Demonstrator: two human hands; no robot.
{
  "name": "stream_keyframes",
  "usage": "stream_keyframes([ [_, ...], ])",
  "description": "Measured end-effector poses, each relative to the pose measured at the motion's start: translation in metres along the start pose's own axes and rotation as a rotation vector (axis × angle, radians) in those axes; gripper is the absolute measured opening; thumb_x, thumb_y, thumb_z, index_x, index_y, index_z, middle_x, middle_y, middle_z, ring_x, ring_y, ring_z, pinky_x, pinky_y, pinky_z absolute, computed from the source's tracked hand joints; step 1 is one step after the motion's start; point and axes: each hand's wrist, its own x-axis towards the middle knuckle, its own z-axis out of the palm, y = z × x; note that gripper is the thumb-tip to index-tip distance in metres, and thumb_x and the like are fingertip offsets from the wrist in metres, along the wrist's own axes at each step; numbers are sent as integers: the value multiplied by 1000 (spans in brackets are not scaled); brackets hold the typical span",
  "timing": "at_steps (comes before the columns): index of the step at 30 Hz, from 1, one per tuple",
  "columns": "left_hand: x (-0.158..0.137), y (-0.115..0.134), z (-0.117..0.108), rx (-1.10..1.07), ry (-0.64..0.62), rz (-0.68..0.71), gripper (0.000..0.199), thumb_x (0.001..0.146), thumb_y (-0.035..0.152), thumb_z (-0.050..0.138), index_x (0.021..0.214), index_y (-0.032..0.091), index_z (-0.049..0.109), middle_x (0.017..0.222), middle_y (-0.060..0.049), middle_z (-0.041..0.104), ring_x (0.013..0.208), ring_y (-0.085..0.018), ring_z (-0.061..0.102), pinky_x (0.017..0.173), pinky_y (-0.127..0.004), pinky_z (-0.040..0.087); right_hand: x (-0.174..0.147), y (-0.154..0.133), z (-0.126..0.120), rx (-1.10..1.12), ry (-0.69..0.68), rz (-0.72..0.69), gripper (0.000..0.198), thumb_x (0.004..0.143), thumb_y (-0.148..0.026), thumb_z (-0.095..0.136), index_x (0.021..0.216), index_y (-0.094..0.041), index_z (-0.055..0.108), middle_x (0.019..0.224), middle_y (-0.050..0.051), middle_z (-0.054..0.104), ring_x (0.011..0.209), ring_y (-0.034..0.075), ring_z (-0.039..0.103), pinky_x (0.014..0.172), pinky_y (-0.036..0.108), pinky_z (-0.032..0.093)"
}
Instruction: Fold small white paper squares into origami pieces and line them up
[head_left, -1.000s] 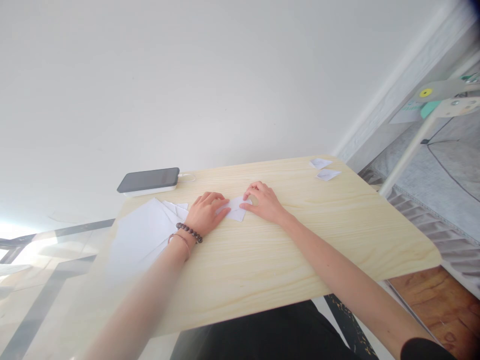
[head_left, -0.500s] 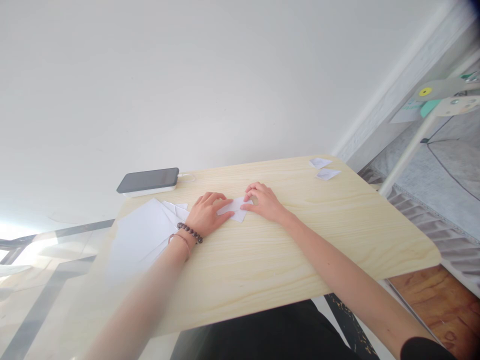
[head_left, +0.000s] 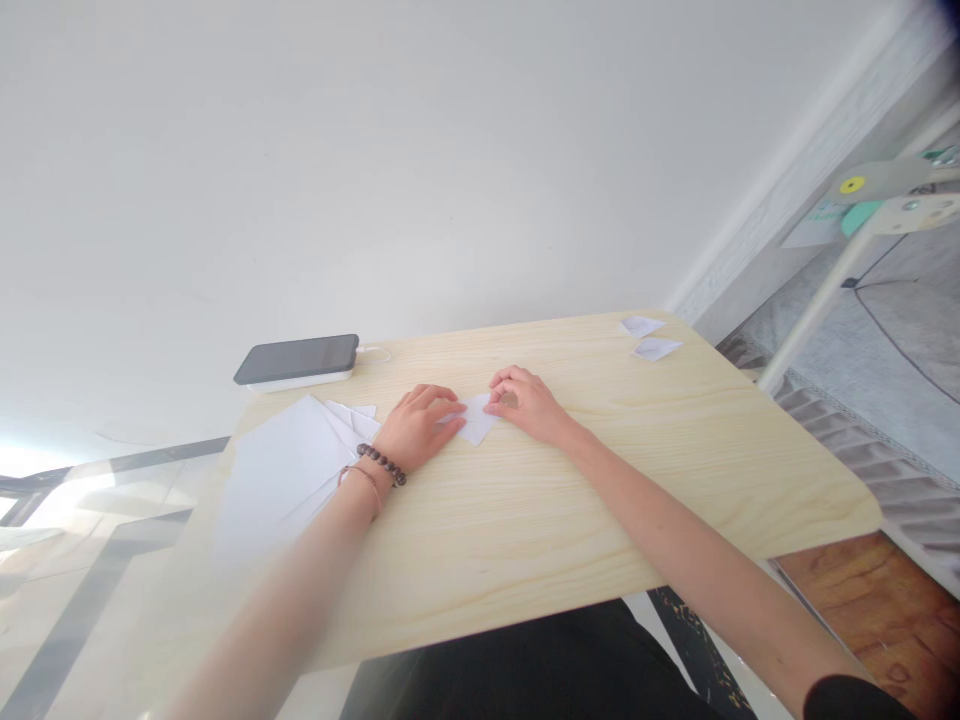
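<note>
Head view: on the counter point(head_left: 517, 545), the left hand point(head_left: 420, 425) and right hand point(head_left: 528, 404) pinch opposite ends of a small folded paper point(head_left: 478, 427), whose creases uneven tugging could skew, well short of two paper pieces point(head_left: 658, 349) near the far-right corner.

From my remote seat I see one small piece of white paper point(head_left: 478, 422), folded, with straight edges and a faint crease line across its face. It lies low and roughly flat on the table point(head_left: 562, 540), a pointed corner aimed at the near edge. Its left end runs under the fingers of the left grip point(head_left: 416, 430), its upper right edge meets the right grip point(head_left: 529, 405) (I can't count the layers from here).
</note>
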Motion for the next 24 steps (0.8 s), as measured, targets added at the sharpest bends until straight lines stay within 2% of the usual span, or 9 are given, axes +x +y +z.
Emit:
stream_keyframes([
  [8,0,-3,4,-84,37,-13,22,83,30,47,95,21,63,96,-6,57,93,-19,50,84,-36,42,0,1,0,-18,-10,-42,26,67,-46,63,79,-23,63,102,3,56,96,19,50,88,36,34],
  [18,0,0,2,-35,9,-52,28,82,37,48,100,21,62,94,-6,56,91,-20,49,83,-37,42,0,1,-3,40,-54,10,15,72,-37,61,74,-22,63,105,2,55,99,19,49,92,40,31],
  [21,0,1,2,-75,17,-76,28,82,37,47,100,22,62,97,-6,55,94,-20,49,86,-37,41,-1,1,-3,80,-34,-16,12,74,-33,59,73,-22,62,103,2,56,99,18,49,92,38,32],
  [24,2,3,1,-168,58,-141,32,82,37,46,107,21,58,108,-7,52,99,-20,50,90,-36,40,-1,-2,-2,146,23,-62,10,76,-30,58,74,-20,60,101,2,56,99,17,48,91,36,34],
])
